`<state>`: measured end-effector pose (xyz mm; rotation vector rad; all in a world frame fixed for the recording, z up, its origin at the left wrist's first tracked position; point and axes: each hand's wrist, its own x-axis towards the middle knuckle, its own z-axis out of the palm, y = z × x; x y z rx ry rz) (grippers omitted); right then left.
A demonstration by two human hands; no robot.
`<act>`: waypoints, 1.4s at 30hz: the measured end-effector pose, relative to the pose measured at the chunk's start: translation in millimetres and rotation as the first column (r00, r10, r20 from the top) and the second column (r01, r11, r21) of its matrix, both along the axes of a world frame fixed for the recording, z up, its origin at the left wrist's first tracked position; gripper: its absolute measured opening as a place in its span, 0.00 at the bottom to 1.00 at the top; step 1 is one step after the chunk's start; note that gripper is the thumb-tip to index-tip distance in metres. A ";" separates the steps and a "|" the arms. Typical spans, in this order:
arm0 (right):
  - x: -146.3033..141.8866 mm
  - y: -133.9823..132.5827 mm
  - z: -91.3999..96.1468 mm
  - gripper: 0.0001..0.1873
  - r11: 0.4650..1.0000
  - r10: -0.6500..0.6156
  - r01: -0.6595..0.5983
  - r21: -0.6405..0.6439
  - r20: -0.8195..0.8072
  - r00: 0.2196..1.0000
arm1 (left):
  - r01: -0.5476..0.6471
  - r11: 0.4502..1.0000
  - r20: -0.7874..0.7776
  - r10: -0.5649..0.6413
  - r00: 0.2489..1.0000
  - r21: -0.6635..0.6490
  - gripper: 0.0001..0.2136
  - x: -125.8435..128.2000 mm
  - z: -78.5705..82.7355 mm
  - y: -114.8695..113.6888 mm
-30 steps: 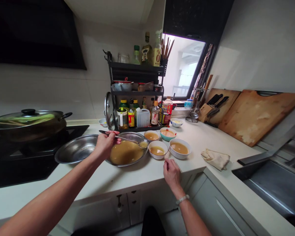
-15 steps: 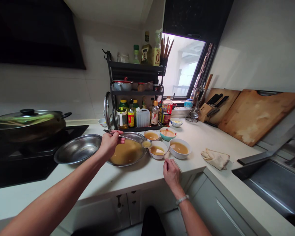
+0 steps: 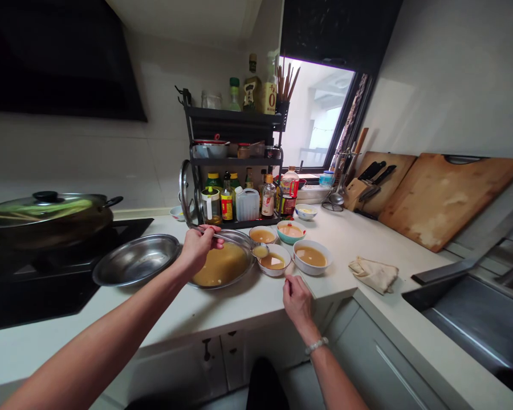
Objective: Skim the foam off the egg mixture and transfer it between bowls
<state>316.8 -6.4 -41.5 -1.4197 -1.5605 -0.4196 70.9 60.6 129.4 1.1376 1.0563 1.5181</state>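
Note:
My left hand (image 3: pixel 200 247) is closed round the handle of a metal ladle (image 3: pixel 260 251). The ladle holds some brownish liquid, its scoop over the left rim of a small white bowl (image 3: pixel 275 269). Under the handle stands a wide steel basin (image 3: pixel 222 283) with the same cloudy liquid in it. Close in front of the small bowl, my right hand (image 3: pixel 298 299) is curled into a fist at the counter's edge, with nothing showing in it. Similar liquid fills a larger white bowl (image 3: pixel 313 270), another small bowl (image 3: pixel 263 234) and a turquoise bowl (image 3: pixel 291 233).
An empty steel basin (image 3: pixel 137 262) stands at the left beside a lidded pan (image 3: pixel 47 222) on the stove. Behind the bowls rises a black rack (image 3: pixel 235 162) of bottles. A folded cloth (image 3: pixel 374 275) lies right, near the sink (image 3: pixel 474 324); cutting boards (image 3: pixel 448 196) lean against the wall.
My left hand has shifted slightly right, bringing the ladle's scoop from beside the small white bowl to over its rim. My right hand stays nearly where it was.

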 end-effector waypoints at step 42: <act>1.0 -0.1 0.7 0.11 1.000 -0.004 0.004 -0.010 0.012 1.000 | 0.027 0.994 -0.335 0.011 0.942 0.108 0.10 -86.0 -48.4 -13.3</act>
